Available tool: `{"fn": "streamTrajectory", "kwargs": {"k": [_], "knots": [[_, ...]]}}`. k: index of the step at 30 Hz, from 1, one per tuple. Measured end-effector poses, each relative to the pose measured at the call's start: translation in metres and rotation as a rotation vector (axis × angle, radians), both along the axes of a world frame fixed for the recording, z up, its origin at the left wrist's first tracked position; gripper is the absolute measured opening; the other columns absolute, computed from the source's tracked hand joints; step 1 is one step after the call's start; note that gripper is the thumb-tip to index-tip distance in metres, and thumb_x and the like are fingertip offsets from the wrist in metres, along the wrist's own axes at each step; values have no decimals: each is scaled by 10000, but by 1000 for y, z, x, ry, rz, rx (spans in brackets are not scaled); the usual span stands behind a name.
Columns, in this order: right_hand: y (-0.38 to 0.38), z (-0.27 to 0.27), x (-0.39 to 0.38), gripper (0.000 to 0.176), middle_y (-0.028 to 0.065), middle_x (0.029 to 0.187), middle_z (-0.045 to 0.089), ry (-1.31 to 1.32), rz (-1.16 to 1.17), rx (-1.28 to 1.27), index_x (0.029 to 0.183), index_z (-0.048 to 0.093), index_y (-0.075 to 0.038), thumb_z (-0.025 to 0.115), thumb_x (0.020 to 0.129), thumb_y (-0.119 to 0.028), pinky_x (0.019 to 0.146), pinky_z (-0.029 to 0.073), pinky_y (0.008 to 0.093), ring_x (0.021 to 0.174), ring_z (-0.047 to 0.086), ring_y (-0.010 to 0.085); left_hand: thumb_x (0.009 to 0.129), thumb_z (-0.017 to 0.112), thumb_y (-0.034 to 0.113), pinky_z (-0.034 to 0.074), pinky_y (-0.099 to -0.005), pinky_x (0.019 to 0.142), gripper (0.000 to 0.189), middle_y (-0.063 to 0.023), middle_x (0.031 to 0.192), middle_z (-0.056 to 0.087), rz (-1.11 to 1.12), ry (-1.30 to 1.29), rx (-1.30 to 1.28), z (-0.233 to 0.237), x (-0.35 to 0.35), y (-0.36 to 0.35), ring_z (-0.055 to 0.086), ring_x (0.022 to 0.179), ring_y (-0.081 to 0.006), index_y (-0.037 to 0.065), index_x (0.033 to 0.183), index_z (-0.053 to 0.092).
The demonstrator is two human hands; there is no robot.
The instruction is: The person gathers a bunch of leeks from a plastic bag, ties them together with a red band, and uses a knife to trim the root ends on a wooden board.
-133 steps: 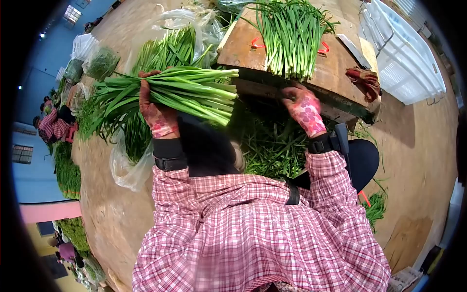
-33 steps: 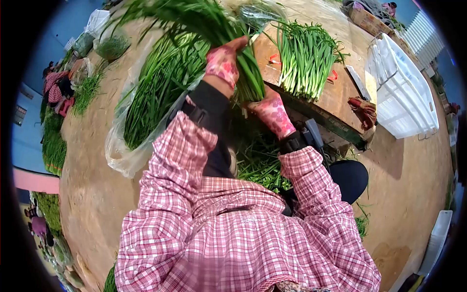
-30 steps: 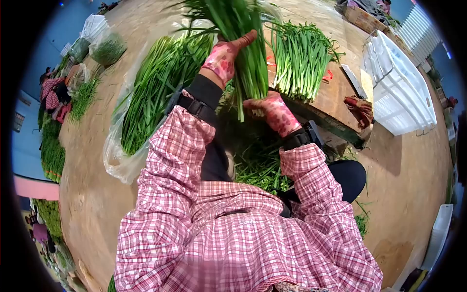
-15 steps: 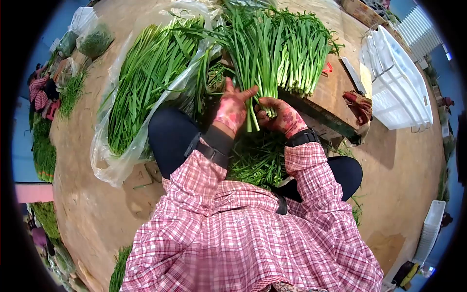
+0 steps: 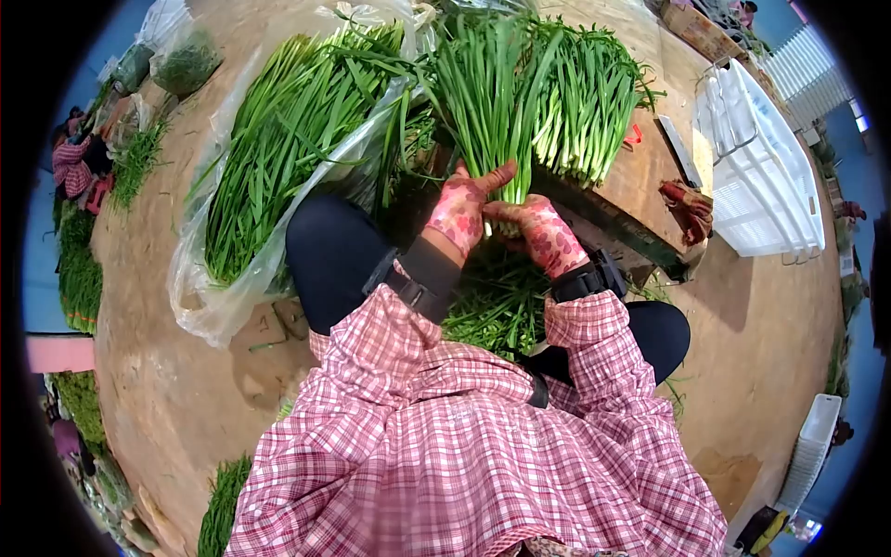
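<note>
Both hands wear pink flower-patterned gloves. My left hand [image 5: 467,202] is wrapped round the lower part of a bunch of garlic chives [image 5: 483,102], its thumb lying across the stalks. Close beside it, my right hand [image 5: 543,230] closes on the pale cut ends of the same bunch. The long green leaves point away from me. A row of more garlic chives [image 5: 589,111] lies on the low wooden table [image 5: 631,190], just right of the held bunch. Under my hands, loose green leaves [image 5: 501,311] cover the floor between my knees.
An open clear plastic bag [image 5: 209,311] of long green stalks lies to the left. On the table's right are a knife [image 5: 680,148], a red item [image 5: 634,136] and a crumpled brownish-red cloth or glove [image 5: 687,209]. Stacked white crates [image 5: 766,176] stand beyond. Another person [image 5: 72,167] sits far left.
My left fingers have closed round the bunch, and the hands have come nearer each other. The stalk ends that hung below the rest now sit closer to level.
</note>
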State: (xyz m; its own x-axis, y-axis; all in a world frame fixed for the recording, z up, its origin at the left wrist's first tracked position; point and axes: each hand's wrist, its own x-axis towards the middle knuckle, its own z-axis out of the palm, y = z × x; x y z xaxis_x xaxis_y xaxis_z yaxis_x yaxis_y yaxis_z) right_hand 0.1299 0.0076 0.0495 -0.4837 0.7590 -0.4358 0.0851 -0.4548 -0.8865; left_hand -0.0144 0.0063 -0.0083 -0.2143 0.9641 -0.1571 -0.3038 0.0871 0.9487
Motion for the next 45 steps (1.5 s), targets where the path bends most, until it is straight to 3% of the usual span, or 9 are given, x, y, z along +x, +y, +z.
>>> {"fn": "streamTrajectory", "kwargs": {"k": [6,13,16,21,26,29,33,42,45], "knots": [[9,-47,24,253,82,868,644,551,98,-416,1017,610,-28,619,910,-257,531,395,252,647,548,121,946,454,29,516,-252,633,412,-103,911,685,-796,-1012,-42,2,-17,-8,630,684,-165,88,1345,534],[-7,9,6,350,102,891,645,126,-78,57,1027,585,24,643,906,-299,744,557,355,745,624,223,840,719,232,503,-303,647,276,-73,845,694,-205,212,-122,58,-2,-2,623,689,-129,-23,945,717],[5,-23,11,376,123,889,648,380,-22,-159,1067,565,38,618,923,-305,750,550,362,751,622,234,932,585,301,537,-325,590,392,-133,942,678,-357,-297,32,37,-10,-11,662,697,-227,-42,1120,613],[-3,-14,23,535,145,887,662,181,24,-213,1034,594,54,622,897,-463,638,526,310,700,647,239,954,456,266,491,-502,960,470,-233,1179,613,-448,-1034,-159,-31,-9,6,615,1073,-361,-70,1280,494],[-8,36,20,333,108,869,693,-320,-286,578,1021,666,-11,666,896,-320,615,540,332,649,653,171,850,464,192,436,-680,926,463,-221,1123,634,-429,-1103,-147,8,2,-8,619,1043,-406,-69,1227,521],[15,18,-10,211,125,895,697,-606,-154,1180,1018,682,-47,676,868,-196,667,521,326,720,667,240,835,493,176,520,-540,889,277,-163,1039,666,-499,-1156,-191,-15,-5,0,660,953,-330,-10,1012,596],[29,23,-22,219,117,805,688,-922,72,1022,944,686,-44,685,823,-226,682,511,375,738,663,285,855,515,169,545,-479,862,211,-130,989,669,-273,-842,-272,-13,-3,-8,672,884,-316,10,968,598],[6,-13,-2,102,-10,781,585,-43,-369,683,945,591,-9,647,888,-72,568,412,216,636,502,50,884,570,72,529,-359,862,226,-87,990,642,-430,-816,-56,-29,-1,-4,636,930,-209,30,1105,593],[-23,16,-2,94,1,747,576,-48,-303,609,939,570,-5,637,876,-21,505,402,206,570,505,57,803,518,-96,495,-308,889,372,-84,1085,629,-348,211,198,-9,-2,-19,604,969,-177,15,1153,572]]}}
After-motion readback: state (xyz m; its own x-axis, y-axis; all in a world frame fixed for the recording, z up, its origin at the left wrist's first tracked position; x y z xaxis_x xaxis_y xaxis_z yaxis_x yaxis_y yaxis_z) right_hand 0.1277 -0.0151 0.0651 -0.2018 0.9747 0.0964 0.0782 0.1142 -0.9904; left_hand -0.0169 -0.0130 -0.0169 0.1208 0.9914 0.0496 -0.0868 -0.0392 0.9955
